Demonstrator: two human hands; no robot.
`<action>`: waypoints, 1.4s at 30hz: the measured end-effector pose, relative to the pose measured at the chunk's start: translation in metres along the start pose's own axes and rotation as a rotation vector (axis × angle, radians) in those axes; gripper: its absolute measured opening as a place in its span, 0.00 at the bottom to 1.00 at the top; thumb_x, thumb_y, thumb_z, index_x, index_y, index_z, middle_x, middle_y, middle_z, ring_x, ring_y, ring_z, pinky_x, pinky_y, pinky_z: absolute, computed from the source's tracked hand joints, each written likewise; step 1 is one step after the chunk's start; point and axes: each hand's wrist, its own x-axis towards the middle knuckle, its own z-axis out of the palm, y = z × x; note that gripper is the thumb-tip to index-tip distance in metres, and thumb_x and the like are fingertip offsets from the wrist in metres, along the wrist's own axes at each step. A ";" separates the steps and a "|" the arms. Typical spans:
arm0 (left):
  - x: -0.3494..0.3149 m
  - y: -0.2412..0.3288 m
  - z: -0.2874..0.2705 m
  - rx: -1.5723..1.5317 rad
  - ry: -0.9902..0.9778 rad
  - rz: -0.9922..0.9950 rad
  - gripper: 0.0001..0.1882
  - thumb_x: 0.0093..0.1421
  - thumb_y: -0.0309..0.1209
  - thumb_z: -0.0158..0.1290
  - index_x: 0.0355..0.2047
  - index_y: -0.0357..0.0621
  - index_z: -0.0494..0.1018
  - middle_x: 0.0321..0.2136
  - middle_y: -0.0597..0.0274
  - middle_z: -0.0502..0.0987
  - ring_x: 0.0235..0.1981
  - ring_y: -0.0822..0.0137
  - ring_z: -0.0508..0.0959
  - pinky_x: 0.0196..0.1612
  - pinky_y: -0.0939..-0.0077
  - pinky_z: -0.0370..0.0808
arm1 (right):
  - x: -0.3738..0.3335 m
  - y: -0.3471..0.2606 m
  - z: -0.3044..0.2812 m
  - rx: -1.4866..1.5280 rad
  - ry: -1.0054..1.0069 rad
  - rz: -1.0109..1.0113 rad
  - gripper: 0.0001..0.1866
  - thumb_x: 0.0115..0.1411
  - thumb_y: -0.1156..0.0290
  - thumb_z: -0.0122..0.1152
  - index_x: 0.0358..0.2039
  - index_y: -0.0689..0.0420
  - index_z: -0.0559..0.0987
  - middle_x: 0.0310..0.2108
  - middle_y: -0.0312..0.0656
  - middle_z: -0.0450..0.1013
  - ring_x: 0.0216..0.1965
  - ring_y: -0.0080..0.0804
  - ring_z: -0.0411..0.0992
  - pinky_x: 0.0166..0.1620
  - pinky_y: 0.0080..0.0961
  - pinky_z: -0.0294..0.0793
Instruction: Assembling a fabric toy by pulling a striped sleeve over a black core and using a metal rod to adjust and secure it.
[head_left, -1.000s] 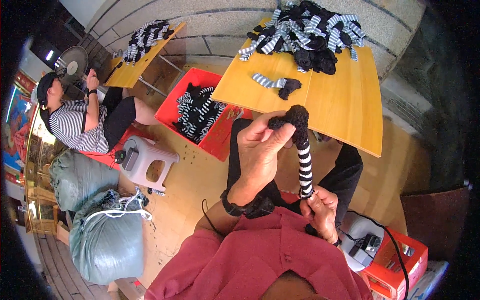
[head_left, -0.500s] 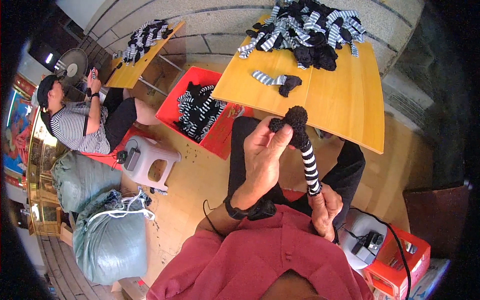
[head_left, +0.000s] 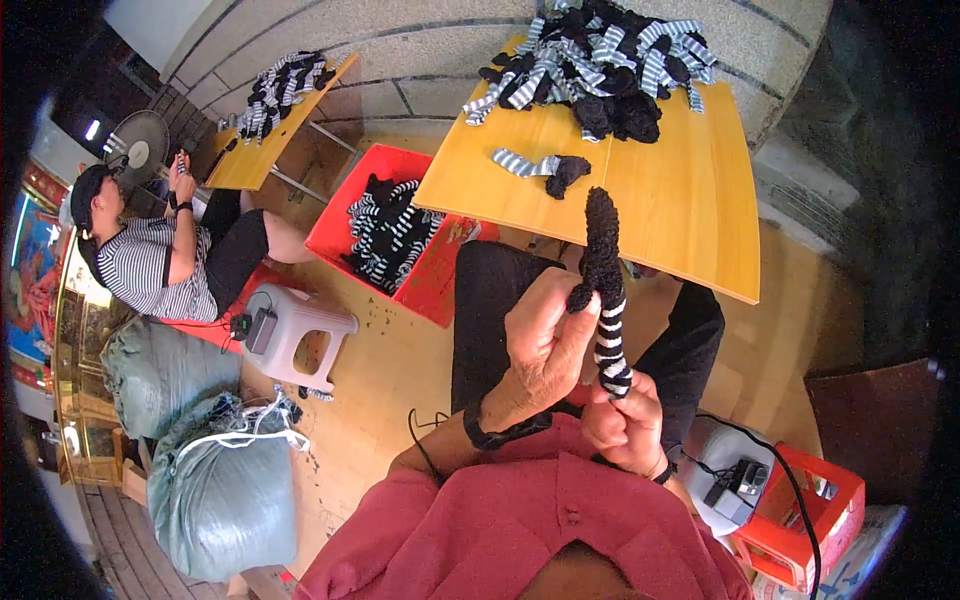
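A small knitted piece (head_left: pixel 602 240), fuzzy black above and black-and-white striped below, stands nearly upright in front of my chest. My left hand (head_left: pixel 545 345) pinches a short black bulge at its side, around the middle, between thumb and fingers. At the bottom, my right hand (head_left: pixel 628 425) is closed on the end of the striped part. A similar loose piece (head_left: pixel 528 162) with a grey striped tube and a black end lies on the yellow table (head_left: pixel 690 210) just ahead.
A heap of such knitted pieces (head_left: pixel 610 70) covers the table's far side. Left of it stands a red bin (head_left: pixel 325 232) of striped pieces. A co-worker (head_left: pixel 165 240) sits at another table (head_left: pixel 270 150). A stool (head_left: pixel 310 320), sacks (head_left: pixel 225 500), and a red crate (head_left: pixel 845 500) with a cable surround me.
My left hand has come down and slightly right along the knitted piece. Its black top now stands straight up, longer and narrower. My right hand has shifted slightly left and down.
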 end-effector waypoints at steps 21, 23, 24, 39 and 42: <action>0.041 0.008 -0.043 -0.414 0.069 -0.243 0.17 0.53 0.20 0.56 0.44 0.34 0.69 0.39 0.60 0.73 0.39 0.72 0.73 0.43 0.79 0.73 | 0.002 0.004 0.006 -1.082 0.327 -0.463 0.07 0.60 0.74 0.53 0.31 0.63 0.77 0.18 0.30 0.68 0.19 0.13 0.61 0.21 0.12 0.59; 0.039 0.016 -0.039 -0.472 -0.037 -0.220 0.16 0.54 0.20 0.55 0.44 0.32 0.68 0.38 0.59 0.73 0.37 0.73 0.74 0.40 0.80 0.74 | -0.002 0.003 0.007 -1.122 0.321 -0.495 0.07 0.60 0.74 0.53 0.31 0.63 0.77 0.18 0.30 0.68 0.19 0.13 0.61 0.21 0.12 0.59; 0.038 0.017 -0.038 -0.472 -0.039 -0.220 0.16 0.54 0.20 0.55 0.44 0.32 0.68 0.38 0.59 0.73 0.37 0.73 0.74 0.40 0.80 0.74 | -0.005 0.004 0.007 -1.161 0.312 -0.524 0.07 0.60 0.74 0.53 0.31 0.63 0.77 0.18 0.30 0.68 0.19 0.13 0.61 0.22 0.13 0.60; 0.030 0.029 -0.058 -0.343 -0.061 -0.213 0.06 0.50 0.17 0.51 0.30 0.33 0.73 0.25 0.68 0.73 0.26 0.80 0.71 0.29 0.88 0.68 | -0.030 0.003 0.023 -1.409 0.376 -0.595 0.06 0.58 0.76 0.53 0.32 0.65 0.77 0.19 0.35 0.71 0.20 0.18 0.64 0.24 0.17 0.64; 0.032 0.035 -0.059 -0.473 -0.046 -0.220 0.09 0.52 0.19 0.53 0.35 0.33 0.73 0.29 0.67 0.74 0.30 0.80 0.72 0.33 0.88 0.70 | -0.033 0.003 0.030 -1.381 0.387 -0.599 0.06 0.57 0.77 0.53 0.32 0.65 0.77 0.17 0.34 0.69 0.20 0.18 0.64 0.24 0.18 0.64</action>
